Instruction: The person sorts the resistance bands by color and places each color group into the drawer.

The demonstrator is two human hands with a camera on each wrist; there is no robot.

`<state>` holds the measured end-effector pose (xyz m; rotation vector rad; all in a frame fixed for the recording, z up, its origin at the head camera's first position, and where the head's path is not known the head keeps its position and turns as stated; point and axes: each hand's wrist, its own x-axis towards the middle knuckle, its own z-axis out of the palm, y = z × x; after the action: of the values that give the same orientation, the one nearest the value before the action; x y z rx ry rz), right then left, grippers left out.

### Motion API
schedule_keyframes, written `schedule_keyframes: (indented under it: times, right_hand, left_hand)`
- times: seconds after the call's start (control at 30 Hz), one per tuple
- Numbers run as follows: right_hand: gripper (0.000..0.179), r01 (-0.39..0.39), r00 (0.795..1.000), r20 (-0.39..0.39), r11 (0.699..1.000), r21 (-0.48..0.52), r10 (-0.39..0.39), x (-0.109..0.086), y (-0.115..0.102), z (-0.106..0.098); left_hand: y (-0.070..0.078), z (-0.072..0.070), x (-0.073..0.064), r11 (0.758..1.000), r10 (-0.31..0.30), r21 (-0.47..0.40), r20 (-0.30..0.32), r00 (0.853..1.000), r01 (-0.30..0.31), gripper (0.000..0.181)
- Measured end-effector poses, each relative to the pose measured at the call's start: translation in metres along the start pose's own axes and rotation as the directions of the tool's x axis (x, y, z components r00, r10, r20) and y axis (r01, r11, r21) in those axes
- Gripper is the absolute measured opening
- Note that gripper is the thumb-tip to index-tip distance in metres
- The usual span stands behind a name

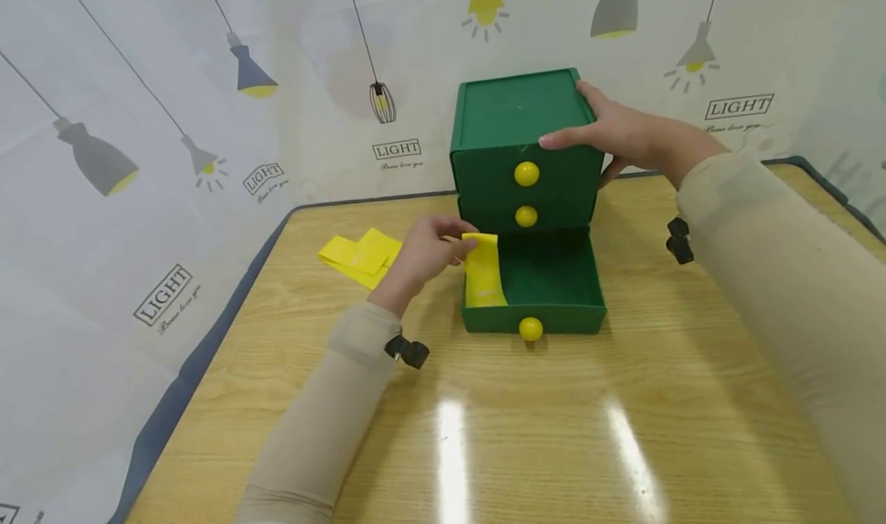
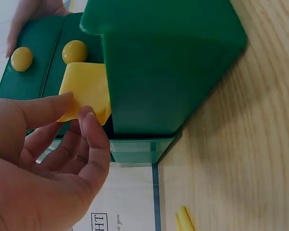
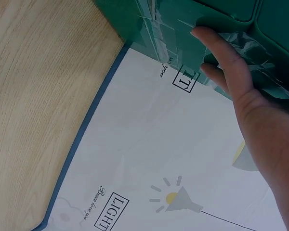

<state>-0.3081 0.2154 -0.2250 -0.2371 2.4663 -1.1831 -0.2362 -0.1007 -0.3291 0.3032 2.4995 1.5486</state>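
A green drawer cabinet (image 1: 522,112) with round yellow knobs stands on the table, its bottom drawer (image 1: 550,266) pulled out. My left hand (image 1: 429,251) pinches the upper end of a flat yellow strip (image 1: 487,278) between thumb and fingertip. The strip hangs down into the left side of that drawer; in the left wrist view the drawer's wall hides its lower part. My right hand (image 1: 626,131) rests spread over the cabinet's upper right edge, with extended fingers touching the top and side. In the right wrist view its fingers (image 3: 226,53) lie along green plastic with clear tape.
Another yellow strip (image 1: 360,255), folded over itself, lies on the wooden table (image 1: 540,432) left of the cabinet, partly behind my left hand. Two upper drawers are closed. A white cloth (image 1: 311,62) printed with lamps hangs behind and to the left, meeting the table's dark edge.
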Motion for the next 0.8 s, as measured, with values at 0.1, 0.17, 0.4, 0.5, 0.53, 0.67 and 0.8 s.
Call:
schedule_keyframes:
  times: [0.1,0.17,0.4,0.5,0.53,0.67,0.8]
  right_hand:
    - [0.124,-0.001,1.0,0.002,1.0,0.0,0.001,0.0008,0.001,0.0005]
    - [0.123,0.0,1.0,0.002,1.0,0.0,0.0,0.001,0.0012,0.0005]
    - [0.122,0.011,1.0,0.006,1.0,0.01,-0.011,-0.0006,-0.0004,0.0001]
    - [0.121,0.01,1.0,0.004,1.0,0.014,-0.01,-0.0005,-0.0002,0.0001]
    - [0.121,0.009,1.0,0.004,1.0,0.013,-0.009,-0.0005,-0.0001,0.0001]
    - [0.121,0.01,1.0,0.005,1.0,0.014,-0.01,-0.0007,-0.0002,-0.0001]
    - [0.122,0.008,1.0,0.006,1.0,0.016,-0.008,-0.0012,-0.0007,0.0002]
  left_hand:
    - [-0.003,0.0027,-0.0001,1.0,0.013,0.012,0.017,1.0,-0.013,0.017]
    - [-0.0043,0.004,0.0004,1.0,0.015,0.016,0.028,0.999,-0.016,0.017]
    - [-0.0045,0.0045,0.0012,0.999,0.005,0.046,0.041,0.999,-0.007,0.017]
    - [-0.0051,0.0037,0.0019,0.994,0.007,0.106,0.018,1.0,-0.009,0.017]
    - [-0.0051,0.0034,0.0022,0.991,0.014,0.134,0.012,1.0,-0.015,0.017]
    - [-0.0022,0.0048,0.0031,0.965,0.073,0.252,-0.008,0.997,-0.069,0.018]
    - [0.0042,0.0091,0.0028,0.939,0.127,0.322,-0.008,0.992,-0.118,0.018]
